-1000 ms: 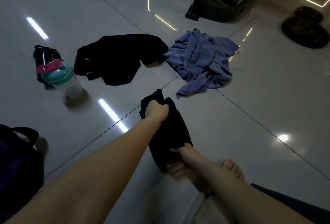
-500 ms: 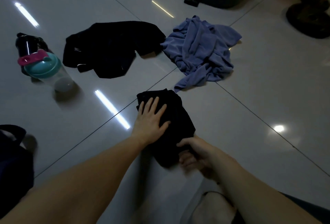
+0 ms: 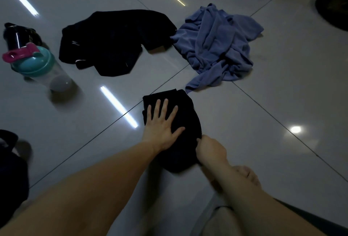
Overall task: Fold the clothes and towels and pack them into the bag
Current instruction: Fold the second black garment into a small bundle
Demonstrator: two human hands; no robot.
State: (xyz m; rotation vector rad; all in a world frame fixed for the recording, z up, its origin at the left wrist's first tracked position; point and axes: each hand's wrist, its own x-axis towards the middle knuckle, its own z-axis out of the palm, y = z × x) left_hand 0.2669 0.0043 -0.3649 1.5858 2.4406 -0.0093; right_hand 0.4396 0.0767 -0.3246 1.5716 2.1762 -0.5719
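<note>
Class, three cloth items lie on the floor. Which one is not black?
The crumpled blue towel at the right. The spread garment and the folded garment nearest the camera are both black.

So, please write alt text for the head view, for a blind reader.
A person's left hand presses flat on a small folded black garment on a glossy tiled floor while the right hand grips its near edge. Beyond lie a larger black garment, a crumpled blue towel and a shaker bottle; a dark bag shows at the left edge.

left grip [image 3: 162,124] let go, now flat on blk cloth [image 3: 188,113]; cloth laid down.
</note>
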